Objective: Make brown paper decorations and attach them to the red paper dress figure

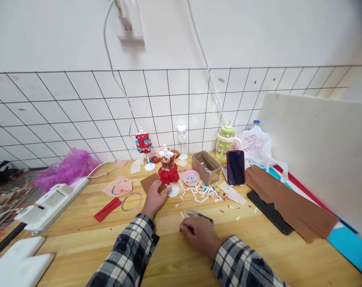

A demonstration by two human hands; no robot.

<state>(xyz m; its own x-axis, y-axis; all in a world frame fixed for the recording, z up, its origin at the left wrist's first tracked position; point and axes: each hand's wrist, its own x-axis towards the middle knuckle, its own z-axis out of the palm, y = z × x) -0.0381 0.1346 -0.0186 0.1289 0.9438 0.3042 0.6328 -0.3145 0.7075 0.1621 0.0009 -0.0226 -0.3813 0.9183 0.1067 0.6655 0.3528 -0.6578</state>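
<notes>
Touching mini dress form (169, 174) at base (174, 192): left hand (154, 198), fingers part-curled, grip unclear. Right hand (201, 233) loosely curled, contents hidden. Sideways nudge could topple top-heavy form.

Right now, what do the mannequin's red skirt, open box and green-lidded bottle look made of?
Red skirt: crepe paper or thin fabric; matte, gathered folds.
Open box: probably cardboard; dull brown, thin walls.
Bottle: plastic or glass, unclear which; smooth, see-through body.

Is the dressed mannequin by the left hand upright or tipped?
Upright: the dressed mannequin stands on its round white base, with its white neck knob uppermost.
</notes>
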